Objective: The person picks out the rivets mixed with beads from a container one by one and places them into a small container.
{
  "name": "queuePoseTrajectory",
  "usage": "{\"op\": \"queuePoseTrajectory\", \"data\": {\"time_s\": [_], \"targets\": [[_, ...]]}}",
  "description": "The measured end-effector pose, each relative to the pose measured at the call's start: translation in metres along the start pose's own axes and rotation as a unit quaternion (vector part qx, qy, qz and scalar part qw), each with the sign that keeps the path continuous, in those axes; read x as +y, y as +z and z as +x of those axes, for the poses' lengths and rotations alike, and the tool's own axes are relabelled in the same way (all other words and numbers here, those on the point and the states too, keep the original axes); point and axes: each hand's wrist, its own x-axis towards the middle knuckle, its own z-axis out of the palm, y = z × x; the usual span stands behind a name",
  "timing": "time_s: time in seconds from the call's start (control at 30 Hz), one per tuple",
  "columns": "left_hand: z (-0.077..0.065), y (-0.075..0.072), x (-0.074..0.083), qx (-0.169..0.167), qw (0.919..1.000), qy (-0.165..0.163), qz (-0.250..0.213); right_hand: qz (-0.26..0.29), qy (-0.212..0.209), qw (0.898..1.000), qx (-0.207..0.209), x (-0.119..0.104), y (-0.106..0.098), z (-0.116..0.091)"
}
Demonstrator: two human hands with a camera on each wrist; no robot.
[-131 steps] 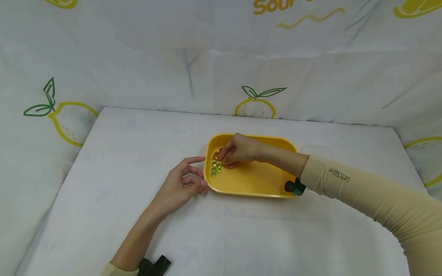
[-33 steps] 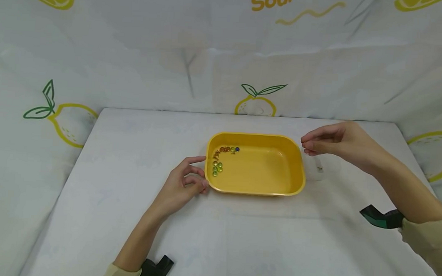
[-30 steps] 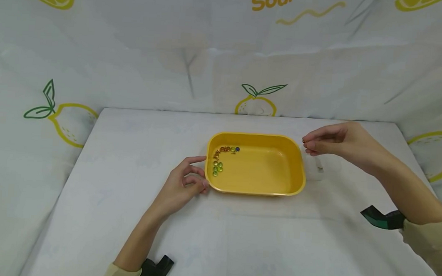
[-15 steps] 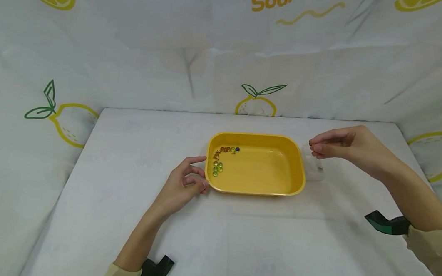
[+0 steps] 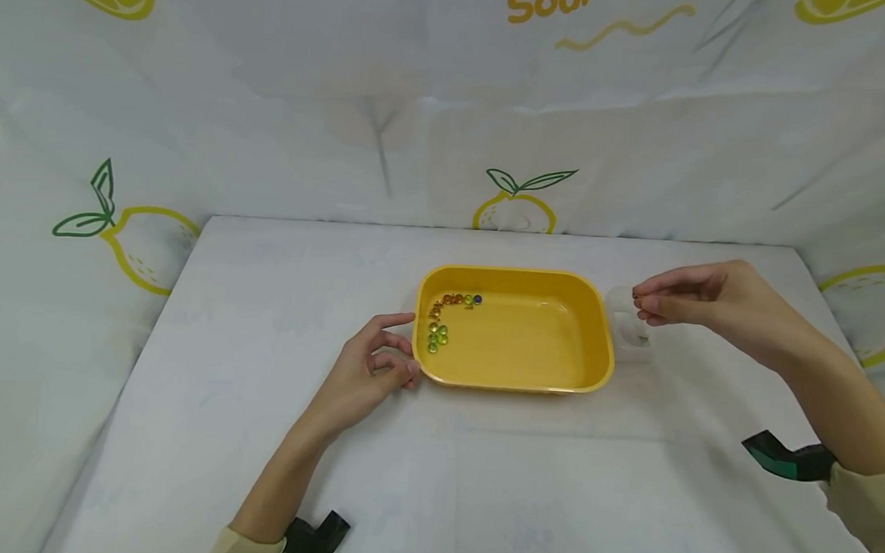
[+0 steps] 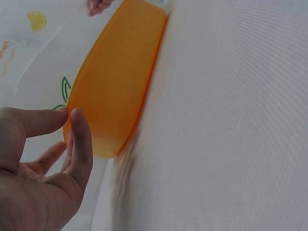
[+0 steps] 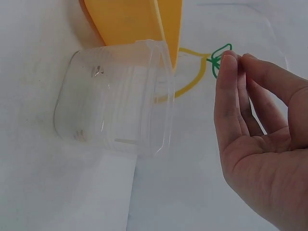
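The right hand (image 5: 719, 303), pinching a tiny bead (image 5: 635, 296), has shifted right above the clear tub (image 5: 622, 346); the left hand (image 5: 362, 368), loosely spread, touches the yellow tray (image 5: 522, 343) holding coloured beads (image 5: 433, 338).

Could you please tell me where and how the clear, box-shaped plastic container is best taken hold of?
I would pinch the near and far walls of the container, just below its protruding rim, coming from the right: it stands upright, and the yellow rectangular plastic tray sits close on its left.
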Motion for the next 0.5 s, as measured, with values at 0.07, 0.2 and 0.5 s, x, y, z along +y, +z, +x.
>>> {"op": "queuePoseTrajectory", "data": {"time_s": [0.07, 0.2, 0.5], "targets": [[0.000, 0.000, 0.000, 0.000, 1.0000, 0.001, -0.001, -0.002, 0.004, 1.000, -0.002, 0.002, 0.000, -0.001], [0.000, 0.001, 0.000, 0.000, 1.0000, 0.003, -0.003, 0.005, 0.001, 1.000, -0.009, 0.007, 0.000, -0.003], [0.000, 0.000, -0.001, 0.000, 1.0000, 0.008, -0.003, 0.024, -0.010, 0.999, -0.025, 0.017, -0.003, -0.001]]}}
